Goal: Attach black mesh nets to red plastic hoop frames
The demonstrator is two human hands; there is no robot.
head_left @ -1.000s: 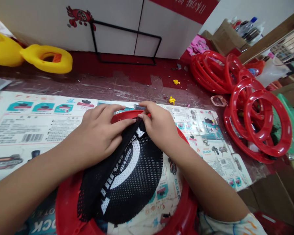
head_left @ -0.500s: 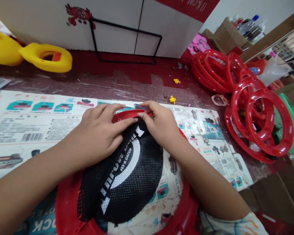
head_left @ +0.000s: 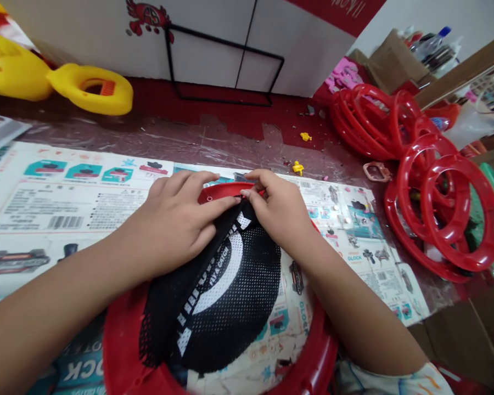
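A round black mesh net (head_left: pixel 247 291) with white lettering and a white arc lies partly folded over inside a red plastic ring (head_left: pixel 325 334). My left hand (head_left: pixel 181 219) rests over the folded side, its index fingertip at the net's upper edge and its thumb against the fabric. With thumb and index finger, my right hand (head_left: pixel 278 206) pinches the same edge at the far rim of the ring. The fingertips of both hands nearly meet there. What lies beneath the fingers is hidden.
Printed cardboard sheets (head_left: pixel 107 214) cover the table under the ring. More red rings (head_left: pixel 461 208) are piled at the right. Yellow plastic toys (head_left: pixel 107 104) stand at the back left, near a white box (head_left: pixel 214 60) with a black wire stand (head_left: pixel 230 46). Small yellow pieces (head_left: pixel 298 167) lie beyond.
The whole view has shifted a little, so everything appears slightly further right. Both hands keep their places at the net's edge; the fold looks nearly the same.
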